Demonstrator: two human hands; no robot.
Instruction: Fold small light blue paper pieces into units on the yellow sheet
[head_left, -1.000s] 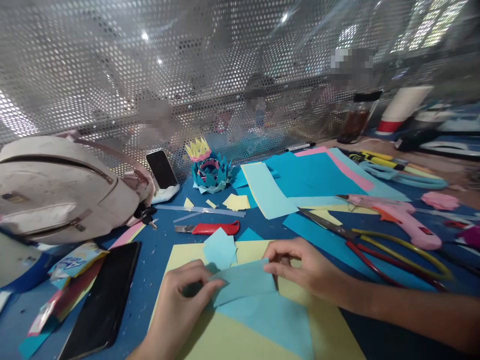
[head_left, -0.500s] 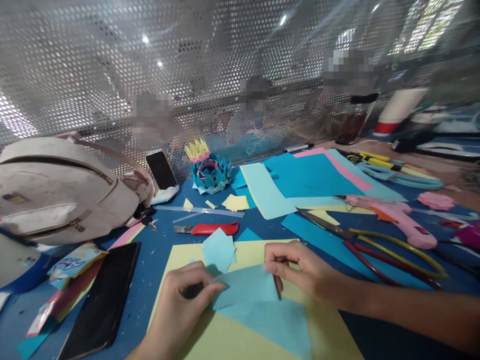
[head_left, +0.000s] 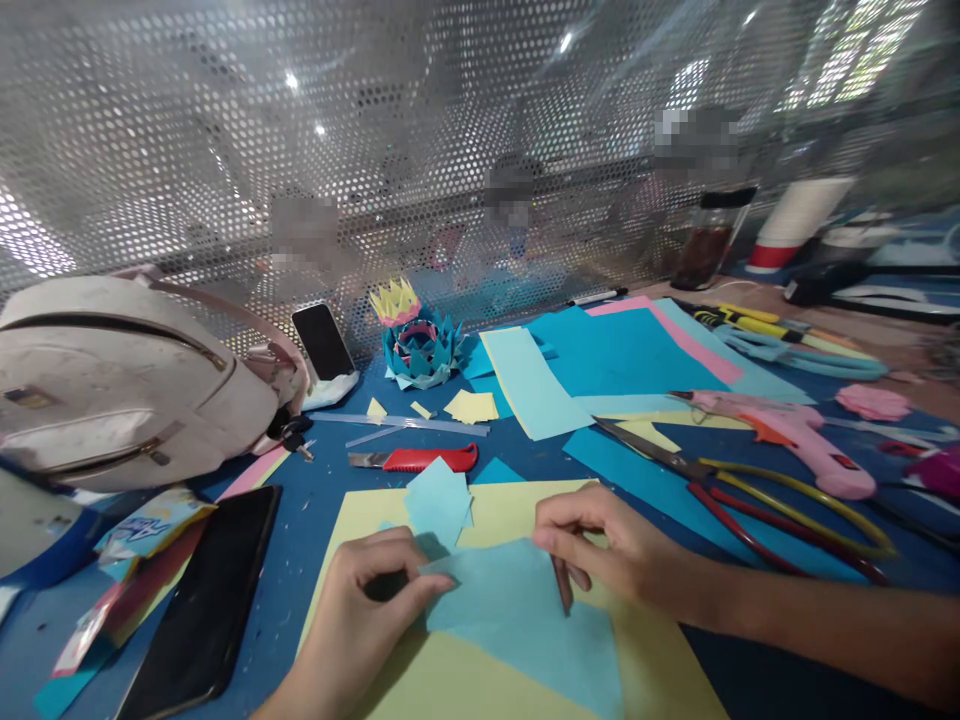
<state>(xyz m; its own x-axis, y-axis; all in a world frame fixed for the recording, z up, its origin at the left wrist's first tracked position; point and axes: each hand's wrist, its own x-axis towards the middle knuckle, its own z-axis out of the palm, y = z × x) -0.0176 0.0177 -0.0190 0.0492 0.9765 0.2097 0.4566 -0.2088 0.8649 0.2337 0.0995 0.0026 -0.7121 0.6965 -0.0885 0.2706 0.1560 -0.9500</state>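
A light blue paper piece point(head_left: 495, 585) is held between both hands above a yellow sheet point(head_left: 450, 680). My left hand point(head_left: 375, 600) pinches its left edge between thumb and index finger. My right hand point(head_left: 600, 545) pinches its upper right corner, with the other fingers curled behind the right edge. Another light blue sheet point(head_left: 585, 660) lies under it on the yellow one. Just beyond my left hand, small cut light blue pieces point(head_left: 439, 500) rest at the yellow sheet's far edge.
Beyond the yellow sheet lie a red cutter point(head_left: 431, 458) and a blue paper flower point(head_left: 421, 350). Scissors point(head_left: 750, 490) and a pink glue gun point(head_left: 795, 430) are at right. A black phone point(head_left: 206, 600) and a backpack point(head_left: 127, 380) are at left.
My right hand has shifted slightly right and toward me, its lower fingers more extended. The held paper's upper edge now curves and its right corner sits lower.
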